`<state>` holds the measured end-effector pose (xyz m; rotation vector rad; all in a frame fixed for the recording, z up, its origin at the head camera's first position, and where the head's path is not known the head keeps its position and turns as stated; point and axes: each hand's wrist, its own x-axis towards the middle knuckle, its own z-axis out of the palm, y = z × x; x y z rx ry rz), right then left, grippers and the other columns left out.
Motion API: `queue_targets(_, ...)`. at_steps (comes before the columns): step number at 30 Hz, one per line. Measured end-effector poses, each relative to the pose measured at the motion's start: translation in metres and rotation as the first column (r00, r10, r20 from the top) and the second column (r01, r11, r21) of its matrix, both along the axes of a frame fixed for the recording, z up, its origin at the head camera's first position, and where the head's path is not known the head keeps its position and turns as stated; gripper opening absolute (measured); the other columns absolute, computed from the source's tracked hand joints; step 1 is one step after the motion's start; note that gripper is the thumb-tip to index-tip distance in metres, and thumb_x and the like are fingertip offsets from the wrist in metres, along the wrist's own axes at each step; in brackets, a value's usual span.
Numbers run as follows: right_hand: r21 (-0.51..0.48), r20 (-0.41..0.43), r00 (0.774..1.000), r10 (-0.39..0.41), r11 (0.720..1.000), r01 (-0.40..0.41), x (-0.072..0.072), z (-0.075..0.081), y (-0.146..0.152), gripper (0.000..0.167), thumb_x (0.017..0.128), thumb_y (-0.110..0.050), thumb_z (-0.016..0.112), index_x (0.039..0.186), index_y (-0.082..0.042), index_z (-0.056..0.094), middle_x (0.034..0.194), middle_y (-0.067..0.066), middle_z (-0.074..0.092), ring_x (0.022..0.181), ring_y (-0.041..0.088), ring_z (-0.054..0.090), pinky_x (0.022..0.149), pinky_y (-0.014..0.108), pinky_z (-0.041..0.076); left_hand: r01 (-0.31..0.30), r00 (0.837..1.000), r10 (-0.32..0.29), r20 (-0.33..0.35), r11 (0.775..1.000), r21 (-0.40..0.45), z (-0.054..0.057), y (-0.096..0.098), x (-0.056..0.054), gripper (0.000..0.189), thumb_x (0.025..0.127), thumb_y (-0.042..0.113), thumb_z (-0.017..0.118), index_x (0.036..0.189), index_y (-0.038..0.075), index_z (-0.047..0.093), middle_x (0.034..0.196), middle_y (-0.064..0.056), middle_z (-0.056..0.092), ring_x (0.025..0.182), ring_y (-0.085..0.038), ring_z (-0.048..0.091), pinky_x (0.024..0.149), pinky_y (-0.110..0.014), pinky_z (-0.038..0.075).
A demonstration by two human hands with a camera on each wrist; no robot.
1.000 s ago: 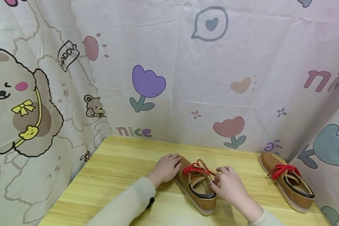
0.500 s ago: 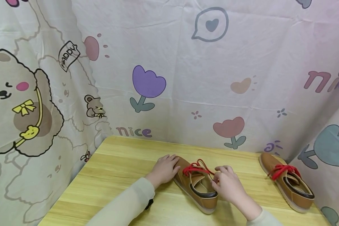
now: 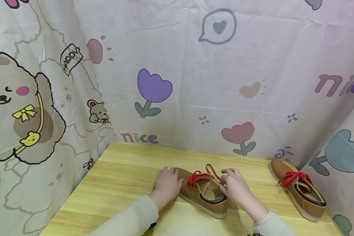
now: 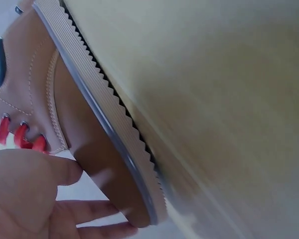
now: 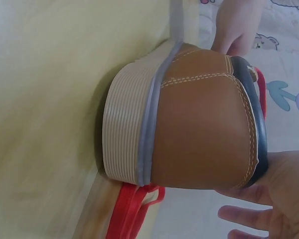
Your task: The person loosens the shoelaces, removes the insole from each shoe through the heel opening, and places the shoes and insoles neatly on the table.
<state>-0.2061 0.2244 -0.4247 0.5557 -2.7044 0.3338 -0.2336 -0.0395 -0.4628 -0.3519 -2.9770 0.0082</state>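
Note:
A brown leather shoe (image 3: 205, 198) with red laces (image 3: 198, 178) stands on the table, toe to the back left. My left hand (image 3: 166, 186) grips its toe; in the left wrist view the thumb and fingers (image 4: 97, 211) lie about the toe cap. At the heel end, my right hand (image 3: 237, 188) holds the collar's right side. The right wrist view has the heel (image 5: 204, 132) close up, with the thumb partly hidden behind the collar and some fingers (image 5: 244, 216) stretched out beside it. One red lace loop rises near the right hand.
A matching brown shoe (image 3: 301, 193), its red laces tied in a bow, stands near the right edge of the wooden table (image 3: 121, 170). A printed curtain (image 3: 188, 65) hangs behind the table and along both sides.
The toe of the shoe has swung left and toward me, with my left hand moving along with it. My right hand has shifted slightly left and stays at the collar.

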Motion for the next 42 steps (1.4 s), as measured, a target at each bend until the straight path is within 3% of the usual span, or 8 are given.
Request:
queue_targets(5, 0.011, 0.01, 1.0, -0.004, 1.0, 0.003, -0.003, 0.0, 0.0, 0.026, 0.08, -0.016, 0.083, 0.066, -0.021, 0.062, 0.12, 0.016, 0.065, 0.114, 0.042, 0.053, 0.09, 0.059, 0.047, -0.033, 0.999, 0.033, -0.019, 0.999, -0.002, 0.002, 0.001, 0.007, 0.057, 0.1, 0.052, 0.051, 0.138, 0.011, 0.061, 0.134, -0.009, 0.061, 0.122, -0.033, 0.052, 0.103, -0.05, 0.041)
queue_targets(9, 0.02, 0.055, 0.998, -0.038, 0.999, 0.036, -0.001, 0.004, 0.0, 0.023, 0.083, -0.021, 0.081, 0.068, -0.021, 0.065, 0.123, 0.017, 0.064, 0.117, 0.042, 0.052, 0.09, 0.061, 0.047, -0.014, 1.0, 0.014, -0.011, 0.998, 0.061, 0.005, -0.001, 0.006, 0.054, 0.099, 0.049, 0.054, 0.135, 0.009, 0.062, 0.132, -0.01, 0.062, 0.121, -0.034, 0.053, 0.101, -0.051, 0.043)
queue_targets(14, 0.011, 0.047, 0.997, -0.067, 0.998, 0.067, 0.006, 0.012, 0.002, 0.024, 0.085, -0.026, 0.08, 0.067, -0.023, 0.064, 0.124, 0.017, 0.064, 0.118, 0.043, 0.052, 0.093, 0.062, 0.046, 0.086, 0.996, -0.083, -0.024, 0.981, 0.172, 0.007, -0.007, -0.007, 0.048, 0.102, 0.042, 0.054, 0.137, 0.01, 0.06, 0.14, -0.011, 0.058, 0.132, -0.037, 0.048, 0.107, -0.053, 0.039)
queue_targets(19, 0.061, 0.054, 0.993, -0.107, 0.993, 0.103, 0.016, 0.018, 0.003, 0.028, 0.082, -0.026, 0.078, 0.062, -0.021, 0.06, 0.118, 0.016, 0.066, 0.112, 0.042, 0.055, 0.089, 0.059, 0.049, 0.21, 0.977, -0.208, -0.035, 0.941, 0.266, 0.004, -0.015, -0.021, 0.044, 0.103, 0.036, 0.054, 0.139, 0.011, 0.06, 0.143, -0.011, 0.056, 0.137, -0.04, 0.043, 0.111, -0.056, 0.034)
queue_targets(22, 0.09, 0.099, 0.984, -0.151, 0.986, 0.142, 0.021, 0.018, 0.003, 0.032, 0.083, -0.03, 0.077, 0.061, -0.021, 0.057, 0.114, 0.013, 0.067, 0.109, 0.04, 0.056, 0.085, 0.058, 0.05, 0.252, 0.966, -0.259, -0.019, 0.921, 0.296, 0.001, -0.02, -0.027, 0.042, 0.102, 0.032, 0.058, 0.137, 0.01, 0.061, 0.14, -0.011, 0.059, 0.135, -0.042, 0.044, 0.11, -0.059, 0.034)
queue_targets(26, 0.081, 0.116, 0.979, -0.17, 0.984, 0.161, 0.022, 0.017, 0.002, 0.033, 0.084, -0.03, 0.077, 0.061, -0.02, 0.056, 0.113, 0.013, 0.068, 0.108, 0.039, 0.056, 0.083, 0.058, 0.051, 0.274, 0.958, -0.288, 0.002, 0.913, 0.303, -0.001, -0.026, -0.029, 0.041, 0.101, 0.03, 0.059, 0.136, 0.009, 0.062, 0.137, -0.009, 0.062, 0.133, -0.042, 0.046, 0.109, -0.058, 0.035)
queue_targets(33, 0.044, 0.097, 0.984, -0.149, 0.988, 0.145, 0.017, 0.013, 0.003, 0.029, 0.08, -0.021, 0.075, 0.058, -0.021, 0.055, 0.116, 0.014, 0.067, 0.11, 0.039, 0.056, 0.085, 0.057, 0.051, 0.261, 0.961, -0.276, 0.015, 0.923, 0.282, -0.002, -0.029, -0.027, 0.042, 0.102, 0.034, 0.058, 0.135, 0.011, 0.063, 0.133, -0.01, 0.063, 0.134, -0.042, 0.046, 0.111, -0.057, 0.033)
queue_targets(42, 0.009, 0.087, 0.989, -0.116, 0.993, 0.116, 0.005, 0.006, 0.006, 0.03, 0.081, -0.016, 0.073, 0.059, -0.023, 0.055, 0.12, 0.016, 0.066, 0.113, 0.039, 0.055, 0.086, 0.054, 0.05, 0.257, 0.963, -0.269, 0.021, 0.939, 0.227, -0.002, -0.038, -0.017, 0.044, 0.1, 0.039, 0.06, 0.132, 0.011, 0.066, 0.128, -0.011, 0.065, 0.129, -0.039, 0.05, 0.108, -0.055, 0.037)
